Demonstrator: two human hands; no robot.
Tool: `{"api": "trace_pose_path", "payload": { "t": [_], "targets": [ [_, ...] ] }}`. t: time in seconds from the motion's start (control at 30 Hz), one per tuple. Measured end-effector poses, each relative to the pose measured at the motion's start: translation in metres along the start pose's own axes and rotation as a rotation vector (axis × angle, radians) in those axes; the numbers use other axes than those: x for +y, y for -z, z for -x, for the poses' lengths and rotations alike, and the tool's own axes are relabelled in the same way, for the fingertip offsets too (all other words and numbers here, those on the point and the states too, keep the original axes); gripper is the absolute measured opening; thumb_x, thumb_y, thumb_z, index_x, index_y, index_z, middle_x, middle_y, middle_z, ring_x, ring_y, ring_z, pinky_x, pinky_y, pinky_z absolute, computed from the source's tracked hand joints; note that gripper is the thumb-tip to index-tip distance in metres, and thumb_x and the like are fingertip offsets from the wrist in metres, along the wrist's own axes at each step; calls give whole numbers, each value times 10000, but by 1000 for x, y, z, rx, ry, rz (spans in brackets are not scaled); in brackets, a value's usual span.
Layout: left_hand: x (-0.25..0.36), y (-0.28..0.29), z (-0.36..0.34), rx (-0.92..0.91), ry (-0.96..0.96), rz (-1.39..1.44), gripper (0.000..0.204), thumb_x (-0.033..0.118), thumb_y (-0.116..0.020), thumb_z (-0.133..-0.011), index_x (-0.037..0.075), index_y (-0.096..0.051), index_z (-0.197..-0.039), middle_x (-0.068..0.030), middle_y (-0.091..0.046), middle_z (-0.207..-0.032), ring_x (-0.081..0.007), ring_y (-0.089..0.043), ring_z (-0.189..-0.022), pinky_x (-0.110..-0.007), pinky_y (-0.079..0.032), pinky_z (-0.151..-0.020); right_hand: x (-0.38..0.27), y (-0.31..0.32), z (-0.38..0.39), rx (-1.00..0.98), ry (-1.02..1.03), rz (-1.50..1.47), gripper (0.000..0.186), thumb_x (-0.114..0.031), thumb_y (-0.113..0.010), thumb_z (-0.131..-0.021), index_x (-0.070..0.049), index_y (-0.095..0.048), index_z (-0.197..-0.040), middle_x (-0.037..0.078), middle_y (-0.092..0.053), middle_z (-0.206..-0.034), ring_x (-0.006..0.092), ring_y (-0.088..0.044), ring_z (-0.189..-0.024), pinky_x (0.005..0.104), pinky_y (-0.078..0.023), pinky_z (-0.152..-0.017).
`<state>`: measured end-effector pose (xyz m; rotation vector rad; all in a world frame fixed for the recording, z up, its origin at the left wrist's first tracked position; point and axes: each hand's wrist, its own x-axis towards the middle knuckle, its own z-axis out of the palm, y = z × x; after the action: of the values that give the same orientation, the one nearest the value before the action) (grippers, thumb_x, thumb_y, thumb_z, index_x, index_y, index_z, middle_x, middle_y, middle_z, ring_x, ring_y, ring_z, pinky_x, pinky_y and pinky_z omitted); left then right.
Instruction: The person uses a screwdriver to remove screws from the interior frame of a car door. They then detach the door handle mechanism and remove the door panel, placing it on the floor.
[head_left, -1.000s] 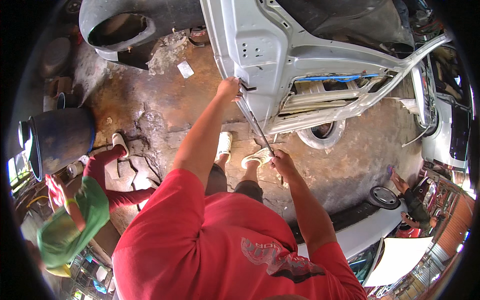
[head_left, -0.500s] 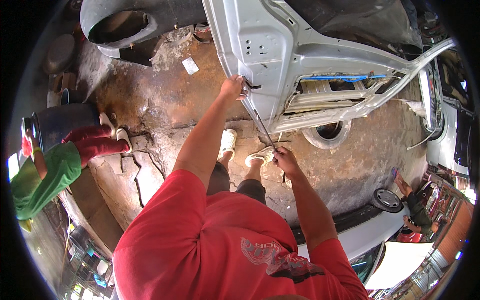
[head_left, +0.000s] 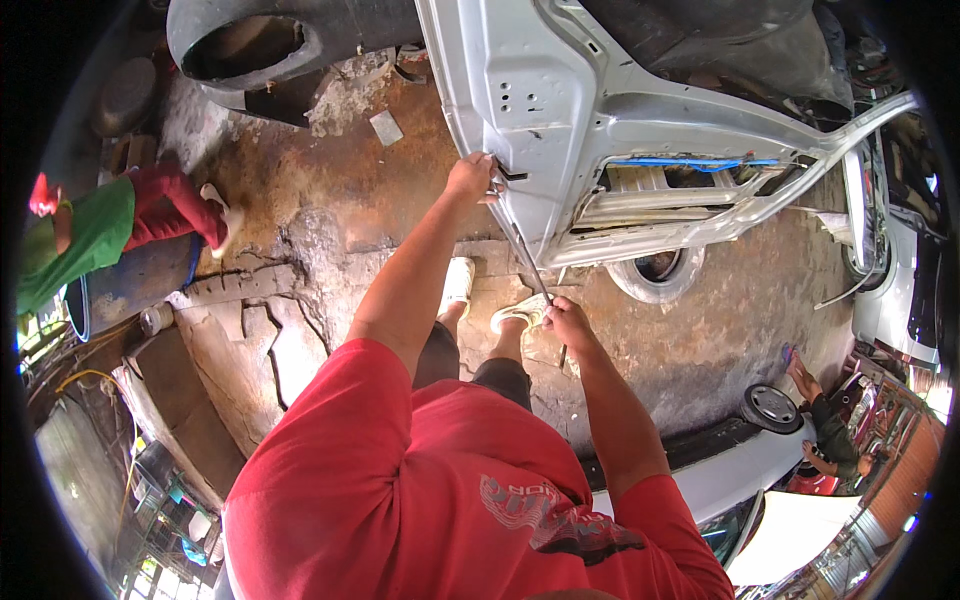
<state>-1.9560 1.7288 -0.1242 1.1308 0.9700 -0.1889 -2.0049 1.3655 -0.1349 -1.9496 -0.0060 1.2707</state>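
Note:
A bare, light grey metal car body panel (head_left: 530, 110), which looks like a door, stands in front of me with openings cut in it. My left hand (head_left: 473, 178) is closed at its left edge, by a slot. What its fingers pinch there is partly hidden. Lower and to the right, my right hand (head_left: 569, 325) wraps round a long, thin dark metal rod (head_left: 531, 264). The rod slants up along the panel's lower corner toward my left fingers, and its bottom end sticks out below my right fist.
A whitish tyre (head_left: 655, 275) lies beneath the panel. At left, a person in green (head_left: 90, 240) is near a blue drum (head_left: 150, 270). Another person (head_left: 835, 430) sits at right, beside a wheel (head_left: 771, 408) on a silver car part. Broken concrete (head_left: 240, 350) edges the floor.
At the left, the person in green has moved farther away, exposing more of the drum. My hands and the rod stay almost where they were; the view has shifted slightly.

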Motion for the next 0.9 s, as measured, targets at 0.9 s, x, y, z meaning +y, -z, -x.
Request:
{"api": "trace_pose_path", "payload": {
  "t": [0.9],
  "targets": [
    [21,3,11,-18,138,214,244,246,-436,-1034,76,-609,-1018,-37,-652,-858,-194,-694,-782,-325,-573,-665,-177,35,126,-253,-207,-236,217,-230,-547,-982,-31,-615,-1038,-3,-477,-637,96,-397,-484,276,-343,-446]
  ]
}}
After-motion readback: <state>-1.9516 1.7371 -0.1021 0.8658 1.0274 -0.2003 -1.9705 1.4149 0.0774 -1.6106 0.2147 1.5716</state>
